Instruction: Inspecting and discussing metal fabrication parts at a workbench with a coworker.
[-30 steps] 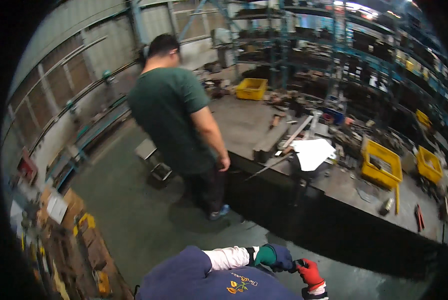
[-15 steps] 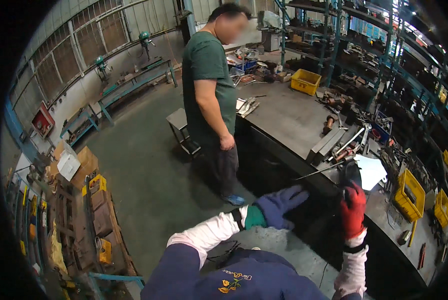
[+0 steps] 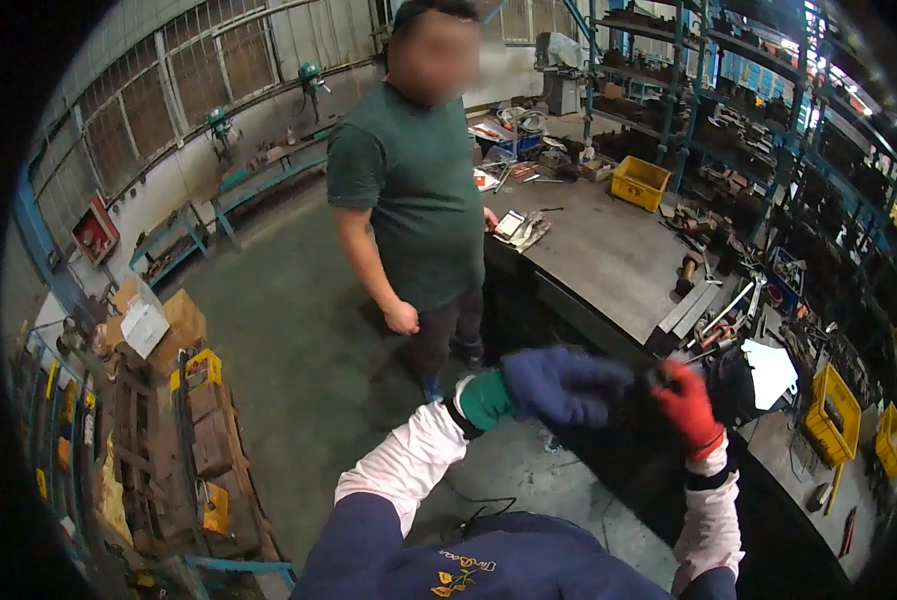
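My left hand (image 3: 565,387) wears a blue glove with a green cuff. Its fingers stretch out toward the right hand, somewhat smeared by motion, and nothing shows in them. Facing it with a small gap between is my right hand (image 3: 688,405) in a red glove, its fingers curled. A dark thing shows at the red fingertips, too blurred against the black bench side to name. Both hands are in front of the workbench (image 3: 608,265) edge. Near the right hand, a white sheet (image 3: 768,373) lies on the bench.
A person in a green shirt (image 3: 423,200) stands ahead beside the bench. Wrenches, metal bars (image 3: 690,308) and yellow bins (image 3: 832,415) crowd the bench's right side. Loaded shelving (image 3: 693,90) rises behind it. At left are cardboard boxes (image 3: 183,330) and a rack of parts (image 3: 208,440).
My right hand has moved up and left, closer to my left hand, whose spread fingers have come together. The person has turned more toward me, one hand now at the bench edge.
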A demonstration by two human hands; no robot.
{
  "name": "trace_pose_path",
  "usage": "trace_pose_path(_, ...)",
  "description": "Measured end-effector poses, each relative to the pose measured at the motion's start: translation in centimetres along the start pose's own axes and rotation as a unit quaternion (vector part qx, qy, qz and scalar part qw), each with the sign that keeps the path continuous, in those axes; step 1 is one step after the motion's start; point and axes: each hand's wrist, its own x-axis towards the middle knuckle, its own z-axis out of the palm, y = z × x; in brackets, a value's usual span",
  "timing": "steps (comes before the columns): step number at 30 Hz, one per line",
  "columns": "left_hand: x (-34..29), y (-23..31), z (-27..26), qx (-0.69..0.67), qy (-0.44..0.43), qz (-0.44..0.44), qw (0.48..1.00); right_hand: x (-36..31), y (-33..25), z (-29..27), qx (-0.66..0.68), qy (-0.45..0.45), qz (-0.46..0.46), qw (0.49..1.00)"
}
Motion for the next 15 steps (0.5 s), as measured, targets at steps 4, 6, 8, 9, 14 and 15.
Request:
trace_pose_path(4, -1.2, -2.7, -1.4, -0.254, 0.374, 0.106, 0.886, -1.5, -3.1, 1.8, 0.153, -0.145, 0.021, 0.977)
trace_pose_path(6, -1.5, -3.2, -0.4, 0.167, 0.286, -0.044, 0.943, -0.7, -3.3, 1.3, 0.154, -0.124, 0.045, 0.979)
trace_pose_path(8, -1.4, -1.7, 1.4, 0.000, 0.177, -0.034, 0.984, 0.6, -2.9, 1.2, 0.265, 0.024, 0.012, 0.964)
trace_pose_path(9, -1.7, -1.0, 2.0, -0.170, 0.060, -0.022, 0.983, 0.1, -2.2, 0.8, 0.264, 0.026, 0.037, 0.963)
trace_pose_path(14, -2.7, -0.8, 3.0, -0.455, 0.160, 0.087, 0.871, -2.7, 2.5, 0.8, 0.332, 0.005, 0.147, 0.932)
trace_pose_path(15, -2.8, -1.2, 3.1, -0.461, 0.205, 0.063, 0.861, -3.8, 3.7, 0.7, 0.298, -0.015, 0.134, 0.945)
